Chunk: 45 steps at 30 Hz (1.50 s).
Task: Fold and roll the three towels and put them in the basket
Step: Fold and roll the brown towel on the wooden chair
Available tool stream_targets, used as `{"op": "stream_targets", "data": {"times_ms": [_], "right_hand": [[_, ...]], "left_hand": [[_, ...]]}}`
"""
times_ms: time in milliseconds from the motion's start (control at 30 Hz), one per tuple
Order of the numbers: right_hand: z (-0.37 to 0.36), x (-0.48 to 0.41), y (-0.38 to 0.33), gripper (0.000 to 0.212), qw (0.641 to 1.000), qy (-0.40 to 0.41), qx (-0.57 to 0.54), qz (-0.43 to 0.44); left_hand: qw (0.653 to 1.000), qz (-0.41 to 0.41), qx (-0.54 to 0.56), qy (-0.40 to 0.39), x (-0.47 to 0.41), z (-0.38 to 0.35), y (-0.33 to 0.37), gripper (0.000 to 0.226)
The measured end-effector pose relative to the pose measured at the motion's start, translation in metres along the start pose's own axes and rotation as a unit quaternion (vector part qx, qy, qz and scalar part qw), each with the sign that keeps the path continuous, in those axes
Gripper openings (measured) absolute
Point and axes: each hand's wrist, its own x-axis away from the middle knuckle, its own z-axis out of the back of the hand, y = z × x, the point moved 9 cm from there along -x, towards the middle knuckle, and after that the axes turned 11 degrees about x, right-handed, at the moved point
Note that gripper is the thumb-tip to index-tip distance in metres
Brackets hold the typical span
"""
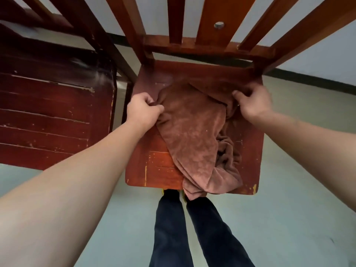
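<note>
Chair back (210, 20) cut off at top edge. Left hand (142, 110), right hand (252, 101): fingers partly buried in towel (192, 128) folds. Towel count in heap unclear. Shoes (171, 192) mostly hidden under seat (154, 170).

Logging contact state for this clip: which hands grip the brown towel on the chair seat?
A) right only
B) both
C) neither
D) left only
B: the left hand and the right hand each pinch the brown towel at opposite sides, on the chair seat.

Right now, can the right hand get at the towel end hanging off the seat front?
Probably yes. The right hand grips the towel near the chair back, and nothing lies between it and the hanging end; it would have to let go first.
</note>
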Motion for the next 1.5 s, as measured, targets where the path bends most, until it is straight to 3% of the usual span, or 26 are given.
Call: {"op": "stream_targets", "data": {"times_ms": [133, 300, 367, 467, 633, 767, 867, 933, 1067, 1167, 1333, 1500], "right_hand": [[0.041, 0.011, -0.022, 0.019, 0.992, 0.055, -0.112, -0.015], [0.074, 0.043, -0.093, 0.013, 0.973, 0.081, -0.211, 0.055], [0.085, 0.057, -0.128, 0.016, 0.961, 0.085, -0.249, 0.084], [0.097, 0.073, -0.180, 0.015, 0.949, 0.087, -0.264, 0.146], [0.095, 0.105, -0.267, 0.017, 0.945, 0.062, -0.209, 0.244], [0.064, 0.116, -0.317, 0.005, 0.948, 0.025, -0.133, 0.289], [0.022, 0.115, -0.330, 0.002, 0.956, -0.012, -0.006, 0.294], [-0.005, 0.110, -0.320, 0.004, 0.963, -0.042, 0.050, 0.261], [-0.051, 0.102, -0.280, 0.031, 0.980, -0.114, 0.074, 0.143], [-0.055, 0.105, -0.236, 0.047, 0.991, -0.080, 0.090, 0.057], [-0.042, 0.122, -0.139, 0.050, 0.986, -0.022, 0.134, -0.094], [-0.029, 0.141, -0.060, 0.064, 0.962, 0.037, 0.155, -0.223]], "left_hand": [[0.985, 0.082, 0.150, 0.022, 0.032, 0.044, -0.014, 0.036], [0.947, 0.148, 0.284, -0.029, 0.067, 0.084, -0.023, 0.014], [0.942, 0.141, 0.304, 0.010, 0.076, 0.112, -0.028, 0.003], [0.933, 0.137, 0.319, 0.091, 0.088, 0.153, -0.049, 0.015], [0.939, 0.105, 0.264, 0.195, 0.104, 0.214, -0.085, 0.022], [0.951, 0.117, 0.216, 0.189, 0.102, 0.234, -0.118, 0.024], [0.958, 0.136, 0.205, 0.148, 0.088, 0.233, -0.138, 0.022], [0.964, 0.144, 0.189, 0.122, 0.073, 0.231, -0.145, 0.020], [0.965, 0.174, 0.139, 0.135, 0.039, 0.250, -0.164, 0.011], [0.978, 0.170, 0.016, 0.115, 0.023, 0.259, -0.167, 0.018], [0.993, -0.014, -0.108, 0.043, 0.003, 0.233, -0.105, 0.026], [0.956, -0.220, -0.172, -0.083, 0.005, 0.152, -0.009, 0.030]]}}
